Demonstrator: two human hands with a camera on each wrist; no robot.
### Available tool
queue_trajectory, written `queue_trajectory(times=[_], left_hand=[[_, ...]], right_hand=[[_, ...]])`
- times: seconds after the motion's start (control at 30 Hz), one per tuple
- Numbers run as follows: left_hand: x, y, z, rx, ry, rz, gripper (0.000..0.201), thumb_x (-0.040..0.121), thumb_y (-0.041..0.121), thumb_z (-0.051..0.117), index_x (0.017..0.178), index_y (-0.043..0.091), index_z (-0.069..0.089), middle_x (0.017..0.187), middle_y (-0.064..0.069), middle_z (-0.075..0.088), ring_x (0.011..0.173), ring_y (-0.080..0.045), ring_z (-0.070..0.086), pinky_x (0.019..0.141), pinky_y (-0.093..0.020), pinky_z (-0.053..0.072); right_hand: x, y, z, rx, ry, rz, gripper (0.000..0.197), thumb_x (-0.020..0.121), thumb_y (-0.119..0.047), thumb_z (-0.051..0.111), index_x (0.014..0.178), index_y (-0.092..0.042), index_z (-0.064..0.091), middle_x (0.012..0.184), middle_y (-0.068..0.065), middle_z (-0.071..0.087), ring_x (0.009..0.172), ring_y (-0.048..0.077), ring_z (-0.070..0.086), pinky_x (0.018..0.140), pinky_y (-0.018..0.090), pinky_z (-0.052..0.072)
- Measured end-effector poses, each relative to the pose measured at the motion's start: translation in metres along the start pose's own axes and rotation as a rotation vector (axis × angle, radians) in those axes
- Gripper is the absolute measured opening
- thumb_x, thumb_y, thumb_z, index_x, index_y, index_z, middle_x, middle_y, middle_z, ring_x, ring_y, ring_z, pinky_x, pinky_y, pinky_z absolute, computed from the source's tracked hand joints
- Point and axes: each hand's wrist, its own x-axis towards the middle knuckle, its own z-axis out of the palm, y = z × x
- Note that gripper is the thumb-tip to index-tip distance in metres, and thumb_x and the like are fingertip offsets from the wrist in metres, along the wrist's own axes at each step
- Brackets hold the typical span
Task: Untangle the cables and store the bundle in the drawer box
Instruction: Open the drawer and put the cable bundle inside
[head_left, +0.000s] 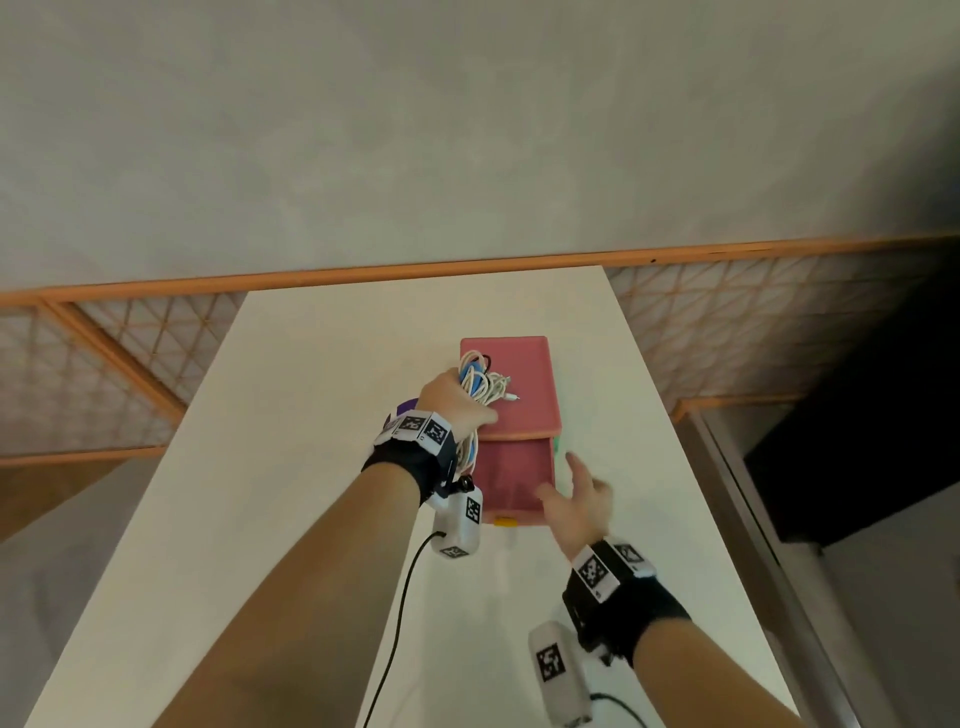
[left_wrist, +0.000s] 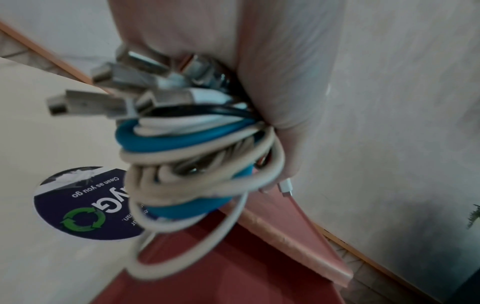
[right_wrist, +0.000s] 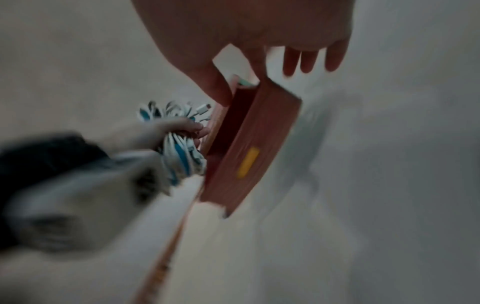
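A person's left hand (head_left: 457, 405) grips a coiled cable bundle (head_left: 480, 382) above a pink drawer box (head_left: 511, 384) standing on a pale surface (head_left: 291, 415), with the box's drawer (head_left: 514, 480) pulled out toward the person and apparently holding nothing yet. The left fingers (right_wrist: 193, 127) are curled tight round the middle of the coil, white, cream and blue loops spilling from both sides of the fist and several metal plugs (left_wrist: 103, 98) jutting from one end. The right hand (head_left: 576, 499) hovers at the drawer's right edge with its fingers loosely spread and nothing held; whether the thumb touches the drawer wall cannot be told through the blur. A yellow pull tab (head_left: 505, 521) marks the drawer front, and a round dark sticker (left_wrist: 80, 205) printed "Clean as you go" lies on the surface just beside the box. The bundle looks light and soft, though the loops are springy and likely to fan out once released, so the hold round its waist seems the sound one; the dangling loops below the fist could snag the drawer rim on the way down. Untangling appears finished, leaving the coil to be lowered into the drawer and the drawer pushed shut.
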Motion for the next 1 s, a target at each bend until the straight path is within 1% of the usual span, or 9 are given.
queue_trajectory(times=[0.07, 0.17, 0.3, 0.4, 0.53, 0.63, 0.8, 0.93, 1.0], left_hand=[[-0.001, 0.0, 0.001, -0.001, 0.014, 0.001, 0.028, 0.067, 0.015, 0.073, 0.069, 0.021, 0.045, 0.065, 0.003, 0.054, 0.059, -0.015, 0.052, 0.049, -0.023, 0.036], [-0.003, 0.0, 0.002, -0.038, 0.018, -0.023, 0.029, 0.067, 0.014, 0.073, 0.069, 0.02, 0.044, 0.064, 0.003, 0.052, 0.057, -0.016, 0.05, 0.05, -0.023, 0.036], [-0.014, 0.001, 0.0, -0.251, 0.062, -0.027, 0.023, 0.065, 0.015, 0.076, 0.076, 0.013, 0.056, 0.069, -0.001, 0.06, 0.061, -0.018, 0.057, 0.055, -0.024, 0.044], [-0.047, 0.004, 0.011, -0.359, -0.003, 0.068, 0.017, 0.072, 0.017, 0.075, 0.087, 0.017, 0.068, 0.075, 0.003, 0.069, 0.066, -0.011, 0.064, 0.059, -0.023, 0.049], [-0.074, 0.002, 0.045, 0.257, -0.066, 0.172, 0.027, 0.076, 0.017, 0.061, 0.102, 0.011, 0.058, 0.09, -0.007, 0.067, 0.085, -0.029, 0.067, 0.072, -0.037, 0.054], [-0.07, 0.001, 0.054, 0.637, -0.016, 0.118, 0.029, 0.086, 0.005, 0.054, 0.115, 0.003, 0.049, 0.11, -0.013, 0.066, 0.101, -0.033, 0.065, 0.082, -0.04, 0.051], [-0.055, 0.006, 0.069, 0.843, 0.014, 0.049, 0.024, 0.096, 0.007, 0.042, 0.117, 0.001, 0.053, 0.115, -0.012, 0.065, 0.105, -0.028, 0.064, 0.082, -0.037, 0.047], [-0.047, 0.009, 0.079, 0.87, -0.027, -0.062, 0.027, 0.097, 0.015, 0.042, 0.119, 0.003, 0.053, 0.114, -0.01, 0.064, 0.103, -0.026, 0.064, 0.081, -0.036, 0.046], [-0.045, 0.009, 0.077, 0.835, -0.077, -0.117, 0.032, 0.097, 0.019, 0.045, 0.124, 0.003, 0.05, 0.117, -0.011, 0.063, 0.107, -0.026, 0.062, 0.084, -0.035, 0.047]], right_hand=[[0.008, -0.009, -0.001, -0.11, -0.086, -0.215, 0.078, 0.085, -0.01, 0.053, 0.148, -0.031, 0.013, 0.133, 0.013, 0.033, 0.102, 0.024, 0.05, 0.095, 0.032, 0.041], [0.014, -0.009, -0.002, -0.401, -0.224, -0.349, 0.093, 0.08, 0.006, 0.044, 0.147, -0.036, -0.007, 0.131, 0.01, 0.036, 0.081, 0.02, 0.053, 0.081, 0.033, 0.05], [0.007, -0.002, -0.01, -0.502, -0.269, -0.342, 0.094, 0.081, 0.002, 0.042, 0.145, -0.039, -0.014, 0.119, 0.009, 0.046, 0.077, 0.02, 0.053, 0.078, 0.033, 0.048], [0.007, -0.003, -0.015, -0.528, -0.28, -0.364, 0.091, 0.083, -0.001, 0.043, 0.146, -0.036, -0.012, 0.115, 0.011, 0.054, 0.089, 0.027, 0.058, 0.084, 0.034, 0.048], [0.006, -0.014, -0.02, -0.542, -0.319, -0.363, 0.077, 0.085, -0.009, 0.054, 0.148, -0.012, 0.009, 0.119, 0.02, 0.06, 0.108, 0.036, 0.058, 0.089, 0.033, 0.043], [0.003, -0.017, -0.022, -0.495, -0.343, -0.386, 0.085, 0.089, -0.013, 0.052, 0.149, -0.019, -0.007, 0.117, 0.021, 0.062, 0.103, 0.034, 0.061, 0.085, 0.03, 0.044], [0.007, -0.008, -0.011, -0.474, -0.357, -0.428, 0.101, 0.085, -0.019, 0.061, 0.144, -0.034, -0.02, 0.124, 0.019, 0.06, 0.101, 0.03, 0.064, 0.092, 0.036, 0.048], [0.006, 0.001, -0.01, -0.436, -0.34, -0.504, 0.081, 0.089, -0.019, 0.053, 0.143, -0.047, 0.0, 0.147, 0.009, 0.039, 0.114, 0.026, 0.058, 0.094, 0.027, 0.043], [0.008, 0.006, -0.007, -0.439, -0.31, -0.507, 0.072, 0.089, -0.018, 0.054, 0.146, -0.04, 0.016, 0.151, 0.003, 0.032, 0.123, 0.026, 0.051, 0.093, 0.022, 0.042]])
